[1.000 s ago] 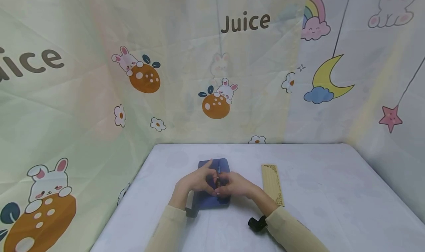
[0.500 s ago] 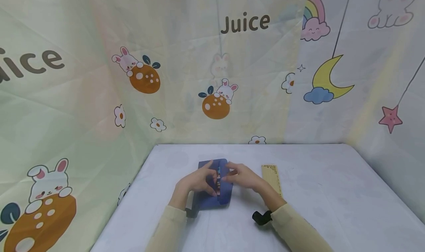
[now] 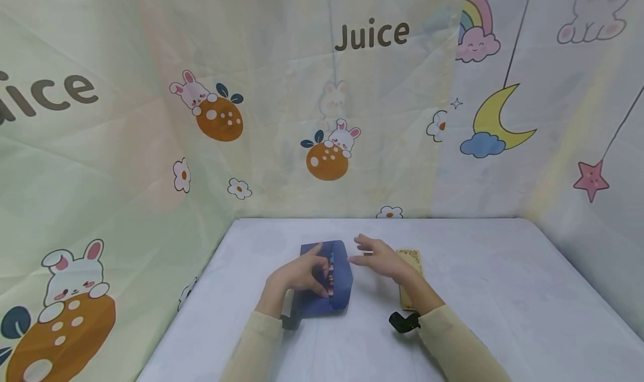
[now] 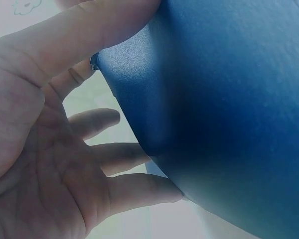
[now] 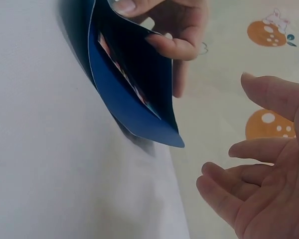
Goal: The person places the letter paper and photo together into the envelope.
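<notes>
A blue envelope [image 3: 343, 284] stands on the table with its mouth spread and its flap toward the right. My left hand [image 3: 297, 273] holds the edge of its mouth, thumb on one side and fingers on the other. In the right wrist view a colourful card [image 5: 127, 74] lies inside the envelope, mostly covered by its walls. My right hand [image 3: 382, 259] is off to the right of the envelope, fingers spread and slightly bent, touching nothing. The left wrist view shows the blue paper [image 4: 239, 99] close up beside the left palm.
A pale yellow strip with ornate ends [image 3: 406, 301] lies on the white table [image 3: 493, 292], partly hidden beneath my right forearm. A black wrist camera [image 3: 404, 322] sits at the right cuff. Printed cloth walls enclose the table at the back and sides.
My right hand has let go at the envelope's mouth and moved away to the right, its fingers spreading. The card inside has come into view. The left hand keeps its hold.
</notes>
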The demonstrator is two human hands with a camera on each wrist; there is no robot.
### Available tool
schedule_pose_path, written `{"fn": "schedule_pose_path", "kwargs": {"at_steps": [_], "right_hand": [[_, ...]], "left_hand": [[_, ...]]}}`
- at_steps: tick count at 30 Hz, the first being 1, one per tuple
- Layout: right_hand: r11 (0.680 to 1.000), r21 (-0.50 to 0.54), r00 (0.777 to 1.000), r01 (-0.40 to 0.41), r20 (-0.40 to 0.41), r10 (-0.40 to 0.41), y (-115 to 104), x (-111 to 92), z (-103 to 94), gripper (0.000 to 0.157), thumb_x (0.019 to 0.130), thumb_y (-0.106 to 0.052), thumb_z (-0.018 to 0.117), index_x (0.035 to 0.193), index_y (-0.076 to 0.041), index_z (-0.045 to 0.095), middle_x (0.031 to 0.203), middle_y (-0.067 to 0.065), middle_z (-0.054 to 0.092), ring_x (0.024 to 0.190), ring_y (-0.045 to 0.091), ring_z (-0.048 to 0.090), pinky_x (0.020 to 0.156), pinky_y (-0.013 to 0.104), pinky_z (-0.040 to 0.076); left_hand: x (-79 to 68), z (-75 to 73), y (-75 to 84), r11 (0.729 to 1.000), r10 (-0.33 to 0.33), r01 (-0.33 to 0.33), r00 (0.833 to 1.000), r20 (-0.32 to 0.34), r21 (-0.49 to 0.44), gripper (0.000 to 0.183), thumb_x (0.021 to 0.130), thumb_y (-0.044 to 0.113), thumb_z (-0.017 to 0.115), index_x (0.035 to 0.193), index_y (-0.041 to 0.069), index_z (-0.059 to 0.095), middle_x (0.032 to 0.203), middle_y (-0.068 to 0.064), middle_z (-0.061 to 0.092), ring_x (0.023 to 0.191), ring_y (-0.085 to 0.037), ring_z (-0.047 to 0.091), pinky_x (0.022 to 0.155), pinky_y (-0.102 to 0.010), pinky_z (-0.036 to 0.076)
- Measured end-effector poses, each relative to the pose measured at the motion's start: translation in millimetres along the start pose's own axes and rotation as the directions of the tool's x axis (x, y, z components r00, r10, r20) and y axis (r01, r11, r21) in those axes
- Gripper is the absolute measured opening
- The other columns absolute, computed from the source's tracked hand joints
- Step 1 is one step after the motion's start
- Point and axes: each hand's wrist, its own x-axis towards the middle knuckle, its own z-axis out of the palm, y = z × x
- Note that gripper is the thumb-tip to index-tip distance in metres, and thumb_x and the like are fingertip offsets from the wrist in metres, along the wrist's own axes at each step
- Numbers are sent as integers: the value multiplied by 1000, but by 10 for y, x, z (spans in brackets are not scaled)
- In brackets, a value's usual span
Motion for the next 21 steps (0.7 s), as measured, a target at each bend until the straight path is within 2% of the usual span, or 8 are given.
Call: {"fn": "schedule_pose_path", "kwargs": {"at_steps": [8, 17, 21], "right_hand": [[1000, 1, 1000, -5, -3, 5, 23, 15, -65, 80, 95, -46, 72, 158, -8, 42, 172, 16, 26, 149, 44, 42, 119, 61, 38], [999, -31, 999, -21, -30, 20, 71, 21, -153, 79, 95, -45, 72, 158, -8, 42, 169, 18, 30, 150, 44, 40, 119, 62, 37], [999, -45, 998, -19, -53, 17, 129, 16, -208, 76, 97, -40, 71, 157, -4, 41, 169, 22, 29, 149, 46, 40, 120, 62, 35]], "left_hand": [[6, 2, 9, 1000, -3, 3, 1000, 1, 7, 37, 67, 28, 97, 84, 30, 65, 175, -14, 15, 158, -45, 25, 123, -66, 28], [-7, -3, 20, 1000, 3, -3, 1000, -4, 5, 37, 67, 27, 98, 83, 30, 64, 175, -14, 15, 157, -47, 25, 123, -66, 28], [-9, 0, 18, 1000, 8, -8, 1000, -6, 4, 37, 66, 26, 98, 83, 30, 64, 175, -15, 15, 157, -47, 24, 123, -65, 28]]}}
